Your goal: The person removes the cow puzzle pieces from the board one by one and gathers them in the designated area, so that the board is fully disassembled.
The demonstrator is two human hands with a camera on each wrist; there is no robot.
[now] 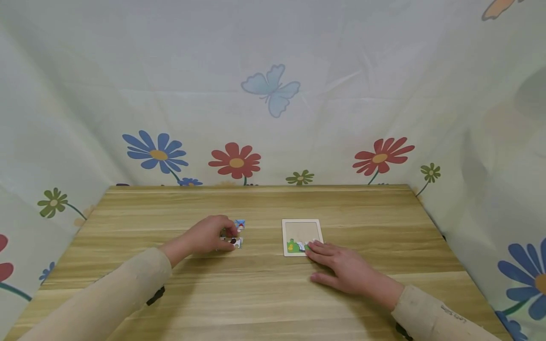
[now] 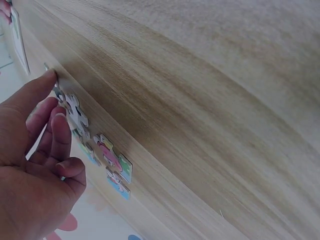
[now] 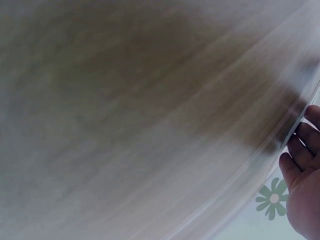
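In the head view my left hand (image 1: 213,233) curls over a small cluster of jigsaw pieces on the table. Its thumb and forefinger are at the edges of a white-and-dark jigsaw piece (image 1: 237,243), which they seem to pinch. A blue jigsaw piece (image 1: 241,223) lies just beyond the fingers. The left wrist view shows more pieces, among them a pink-and-green jigsaw piece (image 2: 111,156). My right hand (image 1: 341,266) rests with extended fingers on the lower right corner of the puzzle tray (image 1: 300,220). Green-and-white pieces (image 1: 294,246) fill part of the tray's bottom row.
The wooden table (image 1: 264,293) reaches back to a hanging cloth (image 1: 192,109) printed with flowers and a butterfly. More of this cloth stands at the left and right sides. A gap of bare wood separates the loose pieces from the tray.
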